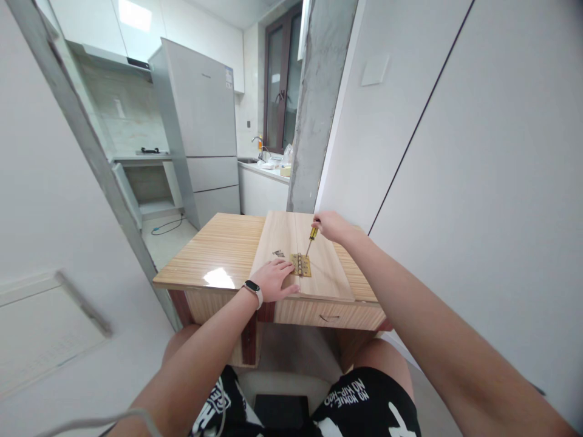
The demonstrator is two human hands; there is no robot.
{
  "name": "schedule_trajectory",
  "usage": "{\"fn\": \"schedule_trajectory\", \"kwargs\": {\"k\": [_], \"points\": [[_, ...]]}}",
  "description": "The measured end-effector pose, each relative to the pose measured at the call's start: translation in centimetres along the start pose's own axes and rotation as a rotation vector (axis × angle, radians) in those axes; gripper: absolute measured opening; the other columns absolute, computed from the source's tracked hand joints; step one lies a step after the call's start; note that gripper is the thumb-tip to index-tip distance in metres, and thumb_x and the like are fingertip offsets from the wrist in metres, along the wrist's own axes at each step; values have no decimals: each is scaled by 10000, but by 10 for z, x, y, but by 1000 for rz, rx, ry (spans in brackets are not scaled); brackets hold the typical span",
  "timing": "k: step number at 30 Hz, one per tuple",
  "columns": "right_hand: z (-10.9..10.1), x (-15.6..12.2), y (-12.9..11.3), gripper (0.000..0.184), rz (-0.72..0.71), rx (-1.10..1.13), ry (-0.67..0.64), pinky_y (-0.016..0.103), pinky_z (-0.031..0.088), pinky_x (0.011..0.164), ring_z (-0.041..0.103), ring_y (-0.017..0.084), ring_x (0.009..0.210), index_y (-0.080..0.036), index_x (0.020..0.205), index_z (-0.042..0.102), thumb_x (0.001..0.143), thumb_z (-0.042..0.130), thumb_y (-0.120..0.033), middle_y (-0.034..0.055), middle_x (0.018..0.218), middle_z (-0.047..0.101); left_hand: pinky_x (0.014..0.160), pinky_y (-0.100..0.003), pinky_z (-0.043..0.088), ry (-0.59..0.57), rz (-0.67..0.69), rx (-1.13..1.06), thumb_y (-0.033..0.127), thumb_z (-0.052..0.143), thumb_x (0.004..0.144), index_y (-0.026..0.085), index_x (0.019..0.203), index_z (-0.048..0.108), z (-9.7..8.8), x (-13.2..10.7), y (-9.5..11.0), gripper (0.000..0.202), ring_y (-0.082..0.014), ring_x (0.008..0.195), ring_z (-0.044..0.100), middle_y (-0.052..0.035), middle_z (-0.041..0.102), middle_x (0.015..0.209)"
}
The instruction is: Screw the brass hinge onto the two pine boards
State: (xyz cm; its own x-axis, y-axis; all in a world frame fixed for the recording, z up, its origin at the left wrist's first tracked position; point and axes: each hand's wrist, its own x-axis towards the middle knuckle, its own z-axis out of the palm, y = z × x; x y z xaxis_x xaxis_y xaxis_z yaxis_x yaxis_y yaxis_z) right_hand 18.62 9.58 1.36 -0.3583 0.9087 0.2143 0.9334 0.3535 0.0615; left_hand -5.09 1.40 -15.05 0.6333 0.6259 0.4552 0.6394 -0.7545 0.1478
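A brass-coloured hinge (301,265) lies unfolded across the seam between two pale wooden boards (327,280) on the table. My right hand (334,227) is closed around the yellow and black handle of a screwdriver (312,235). The screwdriver slants down, its tip at the hinge's upper right part. With fingers stretched out, my left hand (274,280) rests flat on the left board, fingertips at the hinge's left edge. Just above that hand is a small group of screws (278,254), lying loose on the board.
The boards lie on a glossy wooden table (218,252) with a drawer (330,317) at its front. A white wall (455,182) stands close on the right. Beyond the table are a grey refrigerator (200,109) and a sink counter (264,188).
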Motion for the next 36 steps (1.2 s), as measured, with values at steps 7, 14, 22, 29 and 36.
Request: {"fn": "schedule_trajectory", "kwargs": {"k": [7, 14, 22, 29, 36], "points": [[-5, -6, -9, 494, 79, -141, -28, 311, 470, 886, 700, 267, 1033, -121, 1098, 751, 1062, 421, -488, 207, 1100, 749, 1137, -504, 422, 0, -5, 0, 684, 501, 954, 169, 1401, 600, 0, 0, 0, 689, -323, 1334, 530, -148, 638, 1396], [-1, -8, -11, 233, -11, -37, 58, 258, 451, 840, 683, 209, 996, -165, 1047, 751, 1006, 580, -318, 126, 1089, 753, 1132, -501, 424, -3, -2, 3, 671, 505, 956, 163, 1396, 603, 0, -1, 0, 679, -322, 1336, 524, -153, 641, 1390], [-1, -1, -6, 261, -40, 34, 19, 244, 461, 866, 696, 201, 1027, -174, 1160, 746, 974, 564, -150, 103, 1129, 767, 1132, -508, 423, 13, -5, -8, 675, 517, 949, 180, 1402, 599, 1, -2, -1, 676, -325, 1343, 525, -145, 641, 1394], [-1, 4, -4, 226, 2, -26, -21, 261, 471, 835, 711, 226, 1009, -160, 1076, 762, 1006, 593, -293, 145, 1067, 774, 1142, -503, 416, -1, -5, -2, 682, 513, 949, 174, 1393, 604, 0, -1, -1, 681, -323, 1338, 532, -150, 655, 1366], [-2, -3, -6, 452, -3, -154, -13, 323, 486, 865, 715, 280, 1025, -114, 1096, 745, 1064, 440, -445, 220, 1081, 752, 1138, -499, 419, 7, -5, 1, 680, 505, 955, 170, 1390, 606, 0, -1, 0, 678, -319, 1333, 534, -150, 655, 1366]]}}
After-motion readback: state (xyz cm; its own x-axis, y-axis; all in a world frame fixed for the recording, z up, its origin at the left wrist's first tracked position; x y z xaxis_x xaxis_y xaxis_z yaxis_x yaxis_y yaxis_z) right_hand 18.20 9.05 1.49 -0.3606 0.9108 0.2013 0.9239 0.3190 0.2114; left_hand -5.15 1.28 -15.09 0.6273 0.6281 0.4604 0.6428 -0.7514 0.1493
